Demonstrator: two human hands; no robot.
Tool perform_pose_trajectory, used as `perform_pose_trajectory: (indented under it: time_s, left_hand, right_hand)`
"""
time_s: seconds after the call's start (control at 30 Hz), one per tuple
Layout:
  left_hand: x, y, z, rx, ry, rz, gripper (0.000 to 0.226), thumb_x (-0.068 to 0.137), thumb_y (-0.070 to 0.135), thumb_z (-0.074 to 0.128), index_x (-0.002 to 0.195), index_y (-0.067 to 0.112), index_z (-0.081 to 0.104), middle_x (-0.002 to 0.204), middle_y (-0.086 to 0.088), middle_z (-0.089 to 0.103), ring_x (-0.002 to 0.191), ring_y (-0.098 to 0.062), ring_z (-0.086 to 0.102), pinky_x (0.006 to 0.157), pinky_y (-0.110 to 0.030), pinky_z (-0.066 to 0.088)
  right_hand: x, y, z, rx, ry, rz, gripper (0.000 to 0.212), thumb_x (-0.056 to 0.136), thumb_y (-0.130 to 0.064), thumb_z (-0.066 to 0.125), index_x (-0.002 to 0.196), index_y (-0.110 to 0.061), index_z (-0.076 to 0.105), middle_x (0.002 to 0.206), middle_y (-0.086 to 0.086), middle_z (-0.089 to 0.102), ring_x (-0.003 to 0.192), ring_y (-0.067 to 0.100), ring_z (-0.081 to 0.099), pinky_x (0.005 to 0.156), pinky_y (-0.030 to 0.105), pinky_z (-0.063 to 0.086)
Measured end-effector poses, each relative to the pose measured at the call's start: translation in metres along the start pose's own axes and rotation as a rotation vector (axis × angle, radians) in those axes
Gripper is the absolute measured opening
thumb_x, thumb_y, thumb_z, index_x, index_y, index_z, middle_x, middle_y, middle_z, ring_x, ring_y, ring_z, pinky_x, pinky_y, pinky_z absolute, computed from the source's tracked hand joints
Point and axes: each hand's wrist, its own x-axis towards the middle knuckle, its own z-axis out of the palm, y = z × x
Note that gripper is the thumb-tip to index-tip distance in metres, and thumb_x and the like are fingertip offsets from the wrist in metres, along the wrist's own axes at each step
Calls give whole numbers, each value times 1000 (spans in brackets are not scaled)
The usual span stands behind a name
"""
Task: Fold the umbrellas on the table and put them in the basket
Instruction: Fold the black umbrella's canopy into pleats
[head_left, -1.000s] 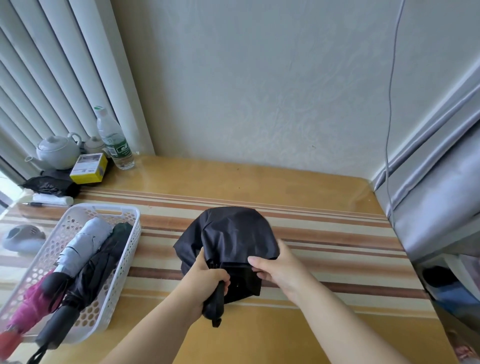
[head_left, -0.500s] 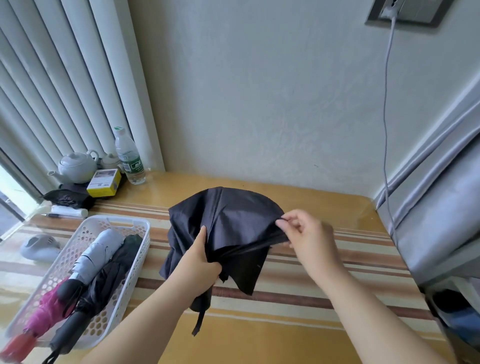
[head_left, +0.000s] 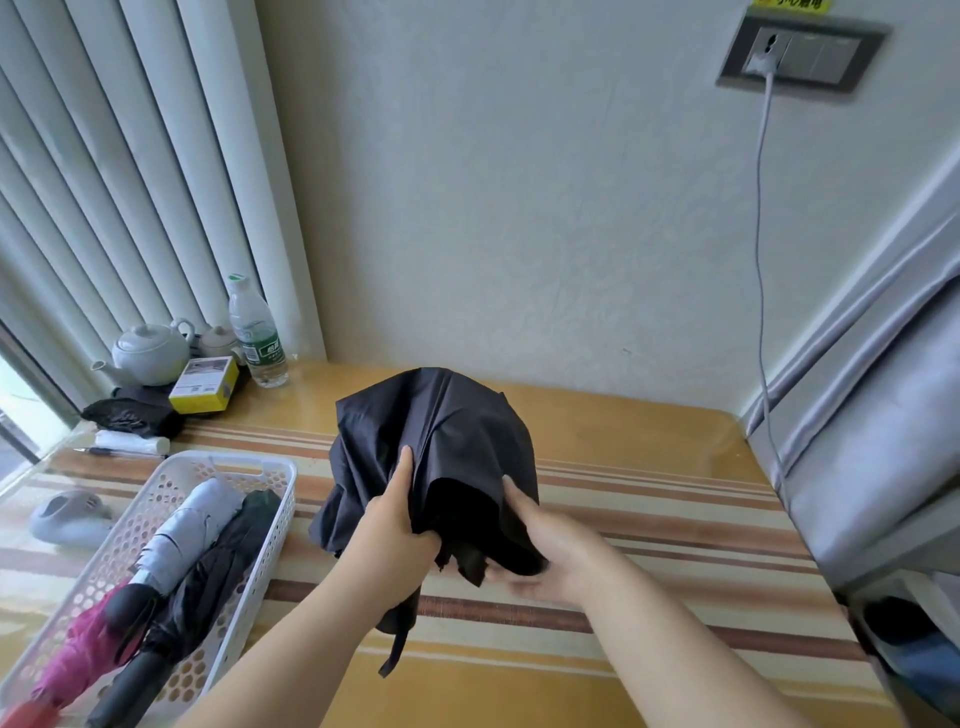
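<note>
— Where do we have the collapsed black fabric umbrella (head_left: 441, 457) right now?

— Up off the striped wooden table (head_left: 649, 519), to the right of the white perforated plastic basket (head_left: 156, 499) and close beside it. Our left hand (head_left: 397, 525) wraps the gathered canopy around its middle, thumb up along the cloth. Our right hand (head_left: 545, 551) cups the loose lower folds from the right, fingers curled under the fabric.

— How do we expect it to handle?

— Light, we judge, but awkward. The canopy looks thin, soft and slippery, so it billows and slides instead of keeping a crease. The ribs and shaft inside are the only stiff parts, and we cannot see them here.

— So where do we take hold?

— Around the core, where the left hand already squeezes, so the cloth is trapped against the shaft. The right hand is best placed on the free panels, smoothing them round. The black strap (head_left: 395, 649) dangles below the bundle, toward us from the basket's near corner; that is what closes it.

— And the basket?

— It already holds a pale grey, a dark and a magenta folded umbrella.
</note>
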Motion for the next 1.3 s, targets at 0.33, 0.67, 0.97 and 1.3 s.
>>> perform_pose_trajectory:
  time_s: [0.33,0.67,0.97,1.3]
  left_hand:
    - [12,-37,-22,57,156,25,78,85,-7,44,141,46,34,107,-18,49,55,-25,49,47,-16,38]
    - [-10,-24,-18,25,6,170,81,80,-5,57,129,57,40,115,0,47,85,-12,60,68,-11,47]
    - [-21,-11,-17,-165,-7,153,78,83,-4,57,131,54,38,115,2,56,55,-10,55,54,-18,47]
    - [-19,0,-1,-76,31,263,98,77,-4,60,133,60,11,126,8,41,101,-1,51,80,-17,49]
  right_hand:
    - [-12,-6,-70,-18,294,-453,22,101,-18,46,102,-2,60,75,7,65,72,20,62,67,31,49]
    - [-18,-29,8,-386,108,-281,116,65,-82,57,152,-37,-6,160,-1,18,142,30,29,112,46,29]
    - [-7,-20,19,-802,361,-422,85,87,-22,63,152,-30,9,147,5,26,126,31,44,101,40,44]
    - [-45,-43,47,-912,269,-451,52,87,-66,47,73,-16,51,71,3,63,64,17,61,60,30,52]
